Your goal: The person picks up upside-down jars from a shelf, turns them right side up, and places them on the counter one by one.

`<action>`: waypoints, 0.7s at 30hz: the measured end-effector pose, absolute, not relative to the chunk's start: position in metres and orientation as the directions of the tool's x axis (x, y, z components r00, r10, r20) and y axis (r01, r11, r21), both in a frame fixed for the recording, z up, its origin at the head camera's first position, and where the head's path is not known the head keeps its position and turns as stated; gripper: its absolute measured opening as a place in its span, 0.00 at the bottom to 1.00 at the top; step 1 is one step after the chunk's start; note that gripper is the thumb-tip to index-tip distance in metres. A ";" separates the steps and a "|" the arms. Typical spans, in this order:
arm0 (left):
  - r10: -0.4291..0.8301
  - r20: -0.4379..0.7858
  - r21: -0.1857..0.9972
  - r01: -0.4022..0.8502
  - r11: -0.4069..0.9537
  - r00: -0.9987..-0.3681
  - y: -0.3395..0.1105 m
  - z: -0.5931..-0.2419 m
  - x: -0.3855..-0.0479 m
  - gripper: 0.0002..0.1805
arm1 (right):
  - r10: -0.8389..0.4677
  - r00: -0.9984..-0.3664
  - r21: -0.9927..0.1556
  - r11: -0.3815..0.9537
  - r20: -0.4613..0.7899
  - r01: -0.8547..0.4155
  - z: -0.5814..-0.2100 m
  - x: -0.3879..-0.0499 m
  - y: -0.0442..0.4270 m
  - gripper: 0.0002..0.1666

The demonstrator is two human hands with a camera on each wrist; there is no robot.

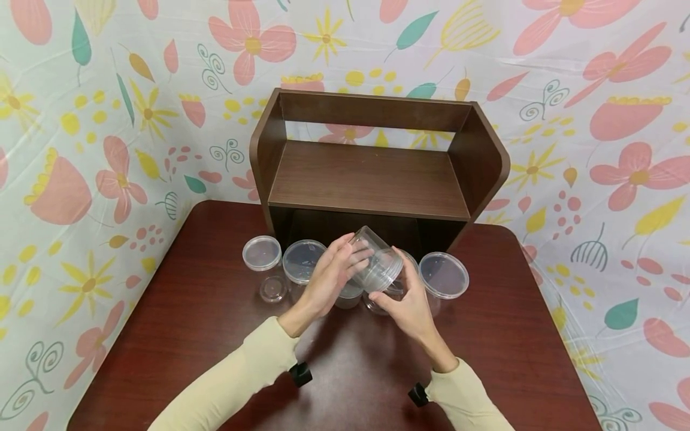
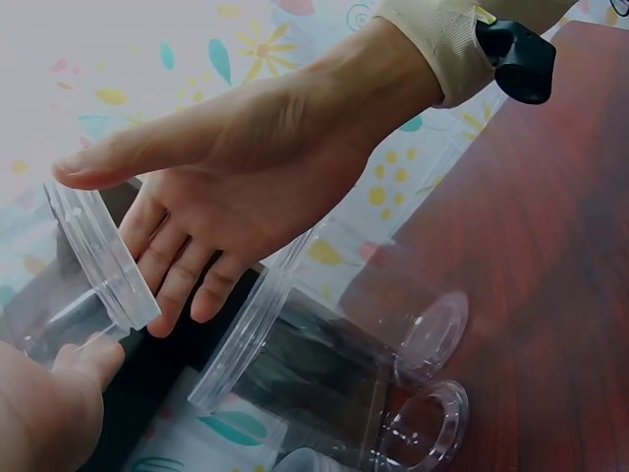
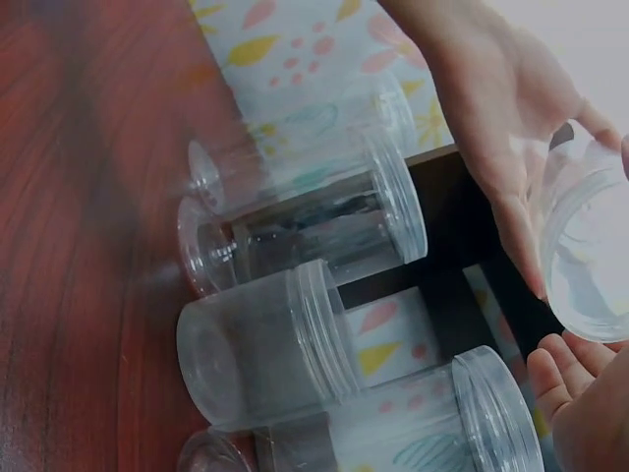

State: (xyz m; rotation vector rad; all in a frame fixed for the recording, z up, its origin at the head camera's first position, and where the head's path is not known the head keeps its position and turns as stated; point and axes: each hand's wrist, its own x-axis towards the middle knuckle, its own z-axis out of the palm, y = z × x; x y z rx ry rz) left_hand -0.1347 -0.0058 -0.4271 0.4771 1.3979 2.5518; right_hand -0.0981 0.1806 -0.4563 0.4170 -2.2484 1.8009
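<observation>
A clear plastic jar (image 1: 372, 257) is raised and tilted between both hands, above other jars. My right hand (image 1: 406, 305) grips its ringed end, thumb on one side and fingers on the other. At the jar's left side is my left hand (image 1: 334, 275), its fingers fairly straight against the clear wall. In the left wrist view, the left hand (image 2: 236, 192) has its thumb stretched to the edge of the jar's ringed end (image 2: 103, 261). The right wrist view shows the right hand (image 3: 501, 118) beside the round end of the jar (image 3: 595, 246).
Several clear jars stand across the dark red table (image 1: 215, 359), including a lidded one (image 1: 304, 260) and another at the right (image 1: 444, 275). A small one (image 1: 262, 254) is at the left. Behind them rises a brown two-level shelf (image 1: 372, 176).
</observation>
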 end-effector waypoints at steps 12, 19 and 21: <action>0.354 0.221 0.870 0.019 -0.493 -0.909 -0.002 -0.432 -0.131 0.32 | -0.066 -0.912 -0.908 0.085 0.405 -0.410 -0.461 -0.098 0.177 0.58; 0.333 0.156 0.937 0.032 -0.348 -0.930 -0.006 -0.427 -0.129 0.33 | -0.032 -0.888 -0.889 -0.005 0.458 -0.458 -0.461 -0.098 0.174 0.54; 0.319 0.141 0.955 0.043 -0.294 -0.937 -0.009 -0.426 -0.129 0.33 | -0.020 -0.885 -0.885 -0.017 0.465 -0.464 -0.460 -0.098 0.173 0.54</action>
